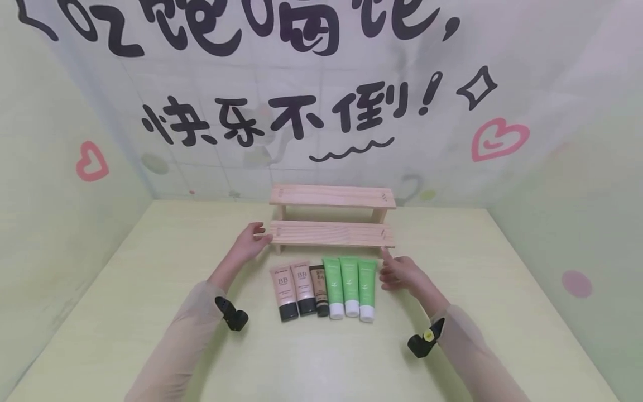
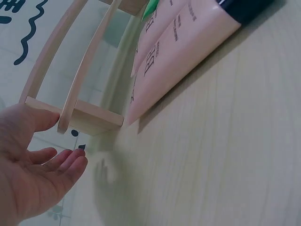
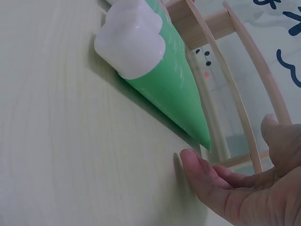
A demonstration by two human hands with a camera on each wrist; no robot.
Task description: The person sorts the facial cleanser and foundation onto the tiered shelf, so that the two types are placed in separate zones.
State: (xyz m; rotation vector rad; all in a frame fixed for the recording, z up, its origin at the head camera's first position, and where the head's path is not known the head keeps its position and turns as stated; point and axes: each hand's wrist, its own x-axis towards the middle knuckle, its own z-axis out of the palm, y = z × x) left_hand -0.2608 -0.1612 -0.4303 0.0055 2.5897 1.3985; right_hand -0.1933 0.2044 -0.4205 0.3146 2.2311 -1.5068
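With 12 o'clock straight ahead of me, a two-tier wooden rack (image 1: 331,233) stands near the far edge of a pale table (image 1: 321,357), its long axis running from 9 to 3 o'clock and its upper tier set back toward 12.

My left hand (image 1: 248,244) is at the rack's 9 o'clock end, so the lower plank stretches away from it toward 3 o'clock. The thumb is apart from the fingers, with its tip at the plank's end; I cannot tell whether it presses there. My right hand (image 1: 407,273) is at the rack's near 3 o'clock corner, with the rack toward 10 o'clock from it. Its thumb, too, is apart from the fingers, and contact with the wood is unclear. Neither hand grips anything. The left looks nearer the rack, almost level with the lower plank; the right sits a little closer to me.

On my side of the rack, six tubes lie in a row: from the 9 o'clock end, two pink tubes (image 1: 284,287), a small brown tube (image 1: 319,285) and three green tubes (image 1: 350,285). Their caps point toward 6 o'clock, their flat ends toward the rack. The last green one lies just beside my right fingertips, toward 8 o'clock from that hand.
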